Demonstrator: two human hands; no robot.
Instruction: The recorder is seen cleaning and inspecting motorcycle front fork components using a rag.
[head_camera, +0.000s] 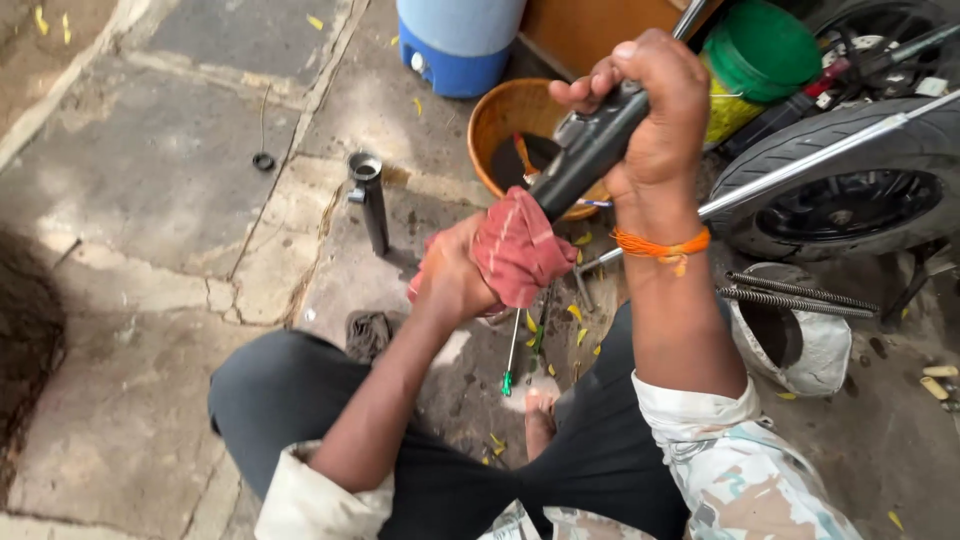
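Observation:
My right hand (655, 110) grips the upper end of a dark metal tube (585, 155) that slants down to the left. An orange thread is tied round that wrist. My left hand (455, 275) holds a red cloth (515, 250) wrapped around the tube's lower end. Both hands are above my knees as I squat on the stone floor. A second dark tube (370, 200) stands upright on the ground just left of my left hand.
An orange bowl (490, 115) with dark liquid sits behind the tube. A motorcycle wheel (840, 175) lies at right, with long springs (800, 292) over a grey tub (800, 345). A blue container (455, 40), a green lid (765, 45) and a green-tipped screwdriver (510, 360) are nearby.

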